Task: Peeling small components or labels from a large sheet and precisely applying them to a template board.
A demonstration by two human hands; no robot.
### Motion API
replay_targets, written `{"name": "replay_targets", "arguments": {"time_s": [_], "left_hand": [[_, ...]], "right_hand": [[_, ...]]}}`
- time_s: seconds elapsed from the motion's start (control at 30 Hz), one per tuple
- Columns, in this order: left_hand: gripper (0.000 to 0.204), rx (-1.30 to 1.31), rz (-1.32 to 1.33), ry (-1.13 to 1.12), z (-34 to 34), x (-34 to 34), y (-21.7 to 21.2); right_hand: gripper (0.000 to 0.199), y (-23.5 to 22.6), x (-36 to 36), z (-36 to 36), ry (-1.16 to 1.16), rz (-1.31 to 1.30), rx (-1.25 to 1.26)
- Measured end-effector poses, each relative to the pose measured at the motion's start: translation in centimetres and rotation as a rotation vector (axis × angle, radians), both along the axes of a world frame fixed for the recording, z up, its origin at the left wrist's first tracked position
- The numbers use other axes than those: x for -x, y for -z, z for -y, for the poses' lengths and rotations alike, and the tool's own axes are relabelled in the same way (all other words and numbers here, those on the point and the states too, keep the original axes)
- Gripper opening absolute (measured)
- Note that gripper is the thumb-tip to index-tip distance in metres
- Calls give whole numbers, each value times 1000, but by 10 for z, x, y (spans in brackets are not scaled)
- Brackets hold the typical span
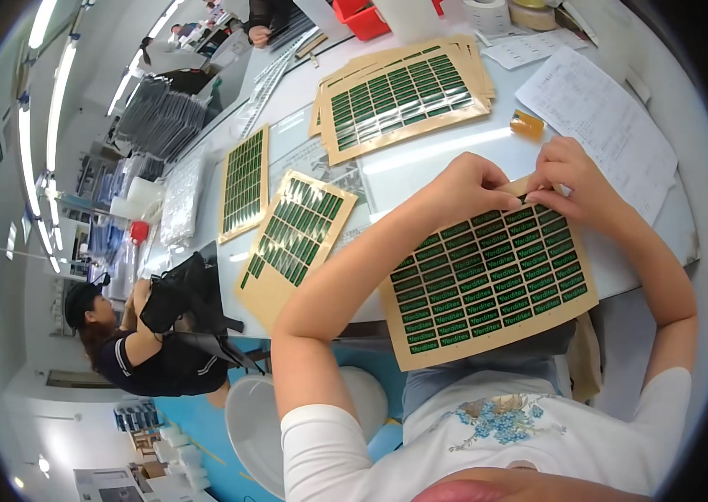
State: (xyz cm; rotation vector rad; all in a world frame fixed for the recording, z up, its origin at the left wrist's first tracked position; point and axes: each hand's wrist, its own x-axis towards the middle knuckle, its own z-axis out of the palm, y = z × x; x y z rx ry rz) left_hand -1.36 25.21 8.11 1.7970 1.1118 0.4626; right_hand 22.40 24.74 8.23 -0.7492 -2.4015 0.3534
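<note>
Around the stack of label sheets on the white table: two single sheets to its left, printed papers and a small amber piece to its right, red bins and tape rolls beyond.

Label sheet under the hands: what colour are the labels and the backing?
Dark green rectangular labels in rows on a tan backing, the label sheet; the head view shows it best.

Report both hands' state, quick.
Left hand: pinched shut on the label sheet at its top edge.
Right hand: pinched shut on the same edge.
</note>
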Motion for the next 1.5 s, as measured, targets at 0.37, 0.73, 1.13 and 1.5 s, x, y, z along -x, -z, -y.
{"name": "replay_targets", "arguments": {"time_s": [0.37,0.73,1.13,1.5], "left_hand": [[27,116,61,-76,-8,-9,12],[24,-238,-83,-52,-7,-6,18],[16,-696,-114,-4,42,14,28],[18,-843,-202,21,46,16,39]], "right_hand": [[13,-2,-2,-5,-4,54,305],[10,-26,12,34,6,190,-178],[22,-27,14,-4,295,200,1008],[25,-12,16,-28,250,249,1217]]}}
